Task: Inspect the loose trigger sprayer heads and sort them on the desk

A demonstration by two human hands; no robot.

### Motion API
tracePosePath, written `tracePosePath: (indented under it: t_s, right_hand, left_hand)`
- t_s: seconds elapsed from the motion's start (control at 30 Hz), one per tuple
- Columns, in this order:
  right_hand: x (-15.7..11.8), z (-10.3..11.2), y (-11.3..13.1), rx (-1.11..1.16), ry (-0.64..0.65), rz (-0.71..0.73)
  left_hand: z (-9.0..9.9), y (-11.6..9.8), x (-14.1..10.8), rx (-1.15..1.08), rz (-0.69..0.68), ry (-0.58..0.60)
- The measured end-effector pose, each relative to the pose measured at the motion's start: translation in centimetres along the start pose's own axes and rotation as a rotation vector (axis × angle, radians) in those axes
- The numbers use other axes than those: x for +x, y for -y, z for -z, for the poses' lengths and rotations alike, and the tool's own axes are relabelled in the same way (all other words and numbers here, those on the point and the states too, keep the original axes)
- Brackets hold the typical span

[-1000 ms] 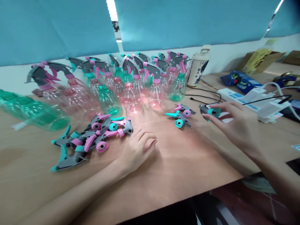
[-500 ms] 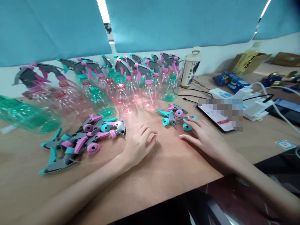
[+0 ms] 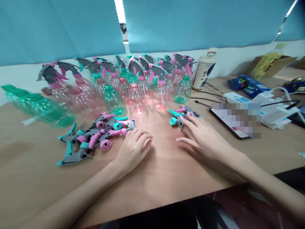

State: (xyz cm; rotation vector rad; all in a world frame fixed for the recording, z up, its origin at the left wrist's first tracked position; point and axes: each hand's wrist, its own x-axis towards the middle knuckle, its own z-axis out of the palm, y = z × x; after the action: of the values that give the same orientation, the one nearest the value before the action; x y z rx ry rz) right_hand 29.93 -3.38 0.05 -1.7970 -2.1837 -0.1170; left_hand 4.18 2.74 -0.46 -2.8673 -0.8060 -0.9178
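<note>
My left hand [image 3: 135,148] rests on the table with its fingers loosely curled, just right of a pile of grey, pink and teal spray heads [image 3: 95,135]. Nothing shows in its fingers. My right hand [image 3: 202,135] is spread, its fingertips over a small group of spray heads [image 3: 177,121], partly covering them. Behind stand clear pink bottles [image 3: 137,100] and green bottles [image 3: 115,101], some open at the neck. Others further back carry spray heads [image 3: 157,71].
A phone [image 3: 228,124] lies right of my right hand, beside white chargers [image 3: 274,113] and cables. Further back are a white bottle [image 3: 204,70], a blue packet [image 3: 252,86] and a yellow bottle [image 3: 268,63]. Green bottles [image 3: 47,109] lie tilted at the left.
The view has shifted left, so the table's things appear further right. My right hand has moved left over the small group of spray heads, and my left hand is closer to the pile.
</note>
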Motion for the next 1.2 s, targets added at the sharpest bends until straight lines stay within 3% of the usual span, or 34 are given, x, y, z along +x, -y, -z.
tracePosePath:
  t_s: [0.2, 0.33, 0.67, 0.97, 1.2]
  right_hand:
    - [3.3, -0.6, 5.4, 0.097, 0.016, 0.274]
    - [5.4, -2.1, 7.7, 0.241, 0.025, 0.391]
    - [6.5, -4.6, 8.4, 0.609, 0.056, 0.384]
    - [4.6, -4.0, 10.3, 0.834, 0.127, 0.307]
    - [3.8, -3.8, 10.6, 0.942, 0.127, 0.160]
  left_hand:
    - [2.3, 3.1, -2.1, 0.449, 0.230, -0.056]
    - [3.1, 3.9, -3.2, 0.531, 0.283, -0.028]
    - [3.0, 2.8, -3.0, 0.340, 0.302, 0.027]
    - [3.2, 0.5, -3.3, -0.086, 0.232, -0.094]
    - [3.2, 0.7, -3.5, -0.115, 0.220, -0.132]
